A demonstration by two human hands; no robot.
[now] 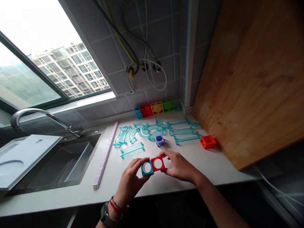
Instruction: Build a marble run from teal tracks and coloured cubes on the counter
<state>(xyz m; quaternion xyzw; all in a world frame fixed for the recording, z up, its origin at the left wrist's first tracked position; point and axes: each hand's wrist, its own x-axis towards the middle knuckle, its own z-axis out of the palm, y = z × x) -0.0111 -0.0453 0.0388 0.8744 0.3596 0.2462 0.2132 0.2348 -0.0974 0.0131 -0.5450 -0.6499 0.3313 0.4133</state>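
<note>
My left hand [131,177] grips a teal cube [143,170] with a round hole, fingers on its top and bottom edges. A red cube [161,163], also with a round hole, sits side by side against it, pinched between the thumb and fingers of my right hand [177,165]. Both cubes are held above the front of the white counter [124,184]. Just beyond them stands a purple-blue cube [160,140]. Clear teal track pieces, straight [132,149] and curved [143,131], lie behind and to the sides of it.
An orange-red cube [208,142] lies near a wooden board [260,73] on the right. Several coloured cubes [156,108] line the back wall. Left are a long pale strip [106,157], a sink [76,163] with a white board [26,161], and a faucet [47,114]. Cables hang above.
</note>
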